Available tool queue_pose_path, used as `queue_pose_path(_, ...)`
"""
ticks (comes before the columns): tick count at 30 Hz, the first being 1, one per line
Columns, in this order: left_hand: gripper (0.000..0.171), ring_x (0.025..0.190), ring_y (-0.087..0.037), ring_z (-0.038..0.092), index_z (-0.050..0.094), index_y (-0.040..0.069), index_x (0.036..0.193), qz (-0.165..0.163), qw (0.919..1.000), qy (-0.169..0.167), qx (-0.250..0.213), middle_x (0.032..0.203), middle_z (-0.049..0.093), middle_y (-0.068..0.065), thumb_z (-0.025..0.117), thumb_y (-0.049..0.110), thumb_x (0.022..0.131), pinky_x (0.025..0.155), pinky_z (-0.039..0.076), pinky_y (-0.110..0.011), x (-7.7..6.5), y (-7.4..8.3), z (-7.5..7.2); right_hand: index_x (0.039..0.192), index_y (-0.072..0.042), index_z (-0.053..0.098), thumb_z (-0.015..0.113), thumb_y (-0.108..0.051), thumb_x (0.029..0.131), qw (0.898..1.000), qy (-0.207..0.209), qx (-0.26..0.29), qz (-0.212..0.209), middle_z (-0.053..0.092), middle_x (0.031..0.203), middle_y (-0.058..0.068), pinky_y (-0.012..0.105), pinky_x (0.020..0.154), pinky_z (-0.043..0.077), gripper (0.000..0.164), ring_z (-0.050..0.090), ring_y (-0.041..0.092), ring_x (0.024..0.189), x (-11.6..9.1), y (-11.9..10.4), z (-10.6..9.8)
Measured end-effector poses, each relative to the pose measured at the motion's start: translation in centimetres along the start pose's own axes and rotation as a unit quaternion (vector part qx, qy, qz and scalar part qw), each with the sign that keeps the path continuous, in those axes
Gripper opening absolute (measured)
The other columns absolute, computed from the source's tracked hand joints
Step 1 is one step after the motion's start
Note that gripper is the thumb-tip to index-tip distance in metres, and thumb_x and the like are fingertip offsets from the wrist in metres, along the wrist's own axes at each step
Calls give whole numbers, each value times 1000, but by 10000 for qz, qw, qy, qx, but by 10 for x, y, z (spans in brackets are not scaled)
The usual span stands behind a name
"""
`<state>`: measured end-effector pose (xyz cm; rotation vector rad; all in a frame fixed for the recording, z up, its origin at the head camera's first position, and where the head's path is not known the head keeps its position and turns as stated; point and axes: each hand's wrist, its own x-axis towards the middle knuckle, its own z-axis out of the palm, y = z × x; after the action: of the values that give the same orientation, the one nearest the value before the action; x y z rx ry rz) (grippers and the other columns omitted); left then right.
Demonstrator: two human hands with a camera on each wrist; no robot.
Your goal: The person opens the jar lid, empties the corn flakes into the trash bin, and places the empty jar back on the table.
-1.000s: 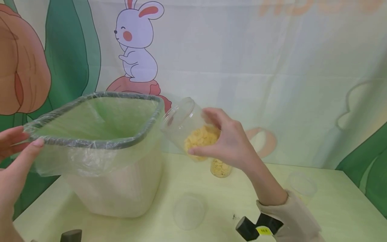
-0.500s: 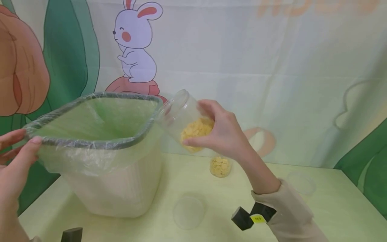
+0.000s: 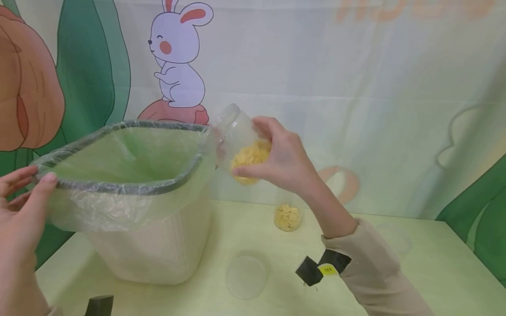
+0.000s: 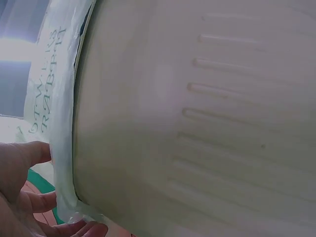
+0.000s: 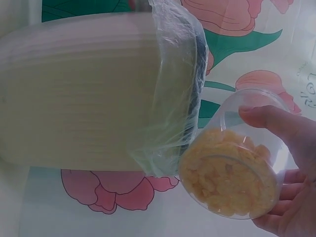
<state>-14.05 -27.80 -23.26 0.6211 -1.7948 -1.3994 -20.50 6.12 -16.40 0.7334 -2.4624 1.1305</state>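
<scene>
My right hand [image 3: 282,153] grips a clear plastic jar [image 3: 237,127] partly filled with yellow flakes [image 5: 229,182]. The jar is tilted, its mouth pointing up and left, overlapping the right rim of the trash bin in the head view. The flakes lie toward its base. The bin [image 3: 154,245] is pale, with a dark rim [image 3: 118,188] and a thin clear bag [image 3: 118,210] folded over it. At the bin's left corner, my left hand [image 3: 19,215] holds the bagged rim between thumb and fingers. In the left wrist view those fingers [image 4: 42,200] lie against the bag's edge.
A second small jar [image 3: 287,218] with yellow flakes stands on the table [image 3: 221,237] behind my right forearm. One clear round lid [image 3: 247,277] lies in front of the bin; another [image 3: 397,239] is at the right. A cloth with a rabbit [image 3: 179,57] hangs behind.
My right hand has moved up and left with the jar, bringing its mouth up to the bin's right rim. My left hand stays at the corner, and the flakes remain inside the jar.
</scene>
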Motion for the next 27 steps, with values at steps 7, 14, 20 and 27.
queue_pose_path(7, 40, 93, 5, 34, 48, 33, 127, -373, 9993, -44, 45, 125, 34, 14, 57, 34, 88, 74, 32, -17, -3, 4, 5, 130, -7, 42, 84, -24, 61, 9998, 15, -131, -141, 52, 128, 5, 31, 78, 47, 83, 51, 17, 109, 9, -8, 4)
queue_pose_path(14, 45, 109, 0, 33, 43, 35, 131, -484, 9986, -111, 169, 131, 33, 14, 56, 37, 88, 90, 31, -23, -2, 3, 6, 130, -6, 42, 85, -25, 60, 9986, 20, -413, -340, 53, 126, 7, 28, 71, 48, 84, 53, 16, 99, 20, -15, 7)
queue_pose_path(20, 47, 113, -2, 33, 42, 33, 131, -542, 9982, -262, -68, 130, 33, 13, 58, 34, 87, 100, 29, -29, -1, 3, 5, 131, -5, 40, 84, -27, 60, 9964, -45, -746, -401, 56, 118, 6, 27, 65, 45, 86, 53, 17, 82, 30, -18, 10)
queue_pose_path(27, 47, 105, 1, 37, 43, 31, 130, -572, 9972, -320, -362, 123, 36, 13, 60, 29, 87, 99, 29, -25, 0, 3, 3, 130, -8, 41, 81, -27, 61, 9940, -45, -1033, -364, 57, 109, 2, 27, 66, 44, 82, 52, 15, 79, 42, -22, 14)
